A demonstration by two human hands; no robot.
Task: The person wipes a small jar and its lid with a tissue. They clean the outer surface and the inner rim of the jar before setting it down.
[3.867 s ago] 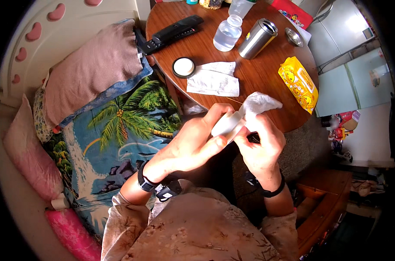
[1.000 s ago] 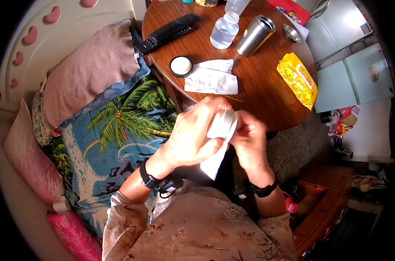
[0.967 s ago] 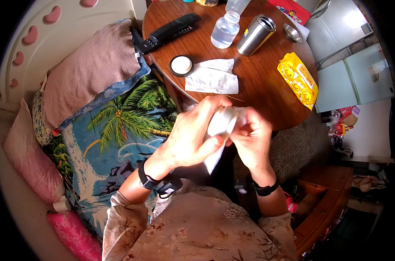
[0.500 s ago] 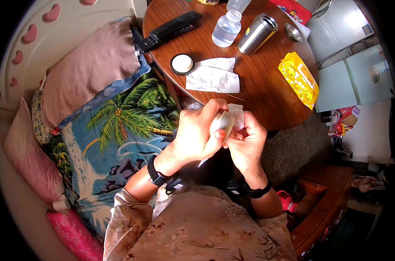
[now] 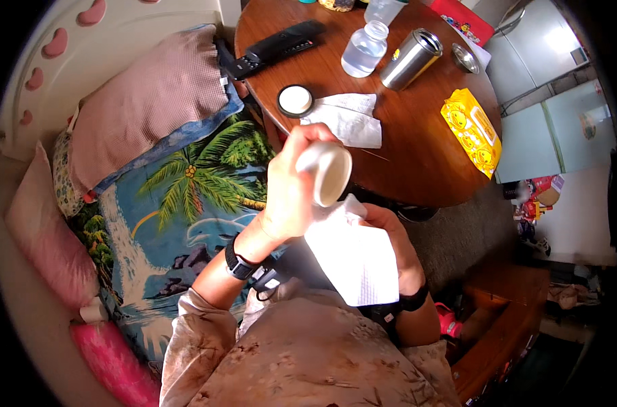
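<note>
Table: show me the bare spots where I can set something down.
The table is barest between the flat tissue, flask and yellow pack. A smaller bare patch lies between the remotes, bottle and disc. Crowded: far side, with cup, bottle and flask close together.

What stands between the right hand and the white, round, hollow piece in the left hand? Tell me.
Only the white, textured paper sheet held by the right hand itself: its crumpled upper end lies between that hand and the white, round, hollow piece in the left hand. Nothing else visible intervenes. Whether paper and piece touch is unclear.
</note>
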